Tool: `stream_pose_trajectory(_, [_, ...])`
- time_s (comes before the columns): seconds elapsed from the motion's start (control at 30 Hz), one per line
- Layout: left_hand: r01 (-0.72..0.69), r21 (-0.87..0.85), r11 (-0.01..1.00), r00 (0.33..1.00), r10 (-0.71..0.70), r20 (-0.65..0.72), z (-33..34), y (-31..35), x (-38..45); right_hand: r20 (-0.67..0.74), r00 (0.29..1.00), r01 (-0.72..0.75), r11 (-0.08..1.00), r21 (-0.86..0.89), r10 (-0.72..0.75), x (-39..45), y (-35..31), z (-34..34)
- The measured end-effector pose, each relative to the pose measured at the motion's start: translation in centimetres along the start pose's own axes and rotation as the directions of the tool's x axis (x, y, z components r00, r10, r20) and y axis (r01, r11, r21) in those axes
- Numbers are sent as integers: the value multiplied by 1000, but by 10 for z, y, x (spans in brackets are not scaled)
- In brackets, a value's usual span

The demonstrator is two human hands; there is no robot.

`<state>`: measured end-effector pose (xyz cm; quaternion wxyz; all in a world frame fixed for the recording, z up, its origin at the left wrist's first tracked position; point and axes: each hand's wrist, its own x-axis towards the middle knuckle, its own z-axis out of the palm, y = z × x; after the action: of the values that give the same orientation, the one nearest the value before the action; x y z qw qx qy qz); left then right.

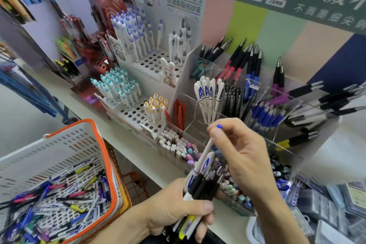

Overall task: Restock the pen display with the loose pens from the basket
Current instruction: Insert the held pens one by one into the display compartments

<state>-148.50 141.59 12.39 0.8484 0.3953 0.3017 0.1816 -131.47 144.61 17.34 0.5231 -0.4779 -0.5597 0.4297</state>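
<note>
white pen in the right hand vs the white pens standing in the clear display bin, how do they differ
The white pen pinched by the right hand is single and half pulled from the bundle gripped by the left hand; the white pens in the bin stand grouped and untouched. Its tip is a blue button; theirs are rounded white caps. Both have white barrels; a bundled one carries the same blue letter mark.

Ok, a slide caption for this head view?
Right hand lifts a white pen from the left hand's bundle.
</note>
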Motion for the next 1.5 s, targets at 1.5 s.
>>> stream_pose_trajectory(1.5, [-14,-516,856,1000,12,-7,-5,-13,-6,303,792,-592,787,174,529,-39,27,2])
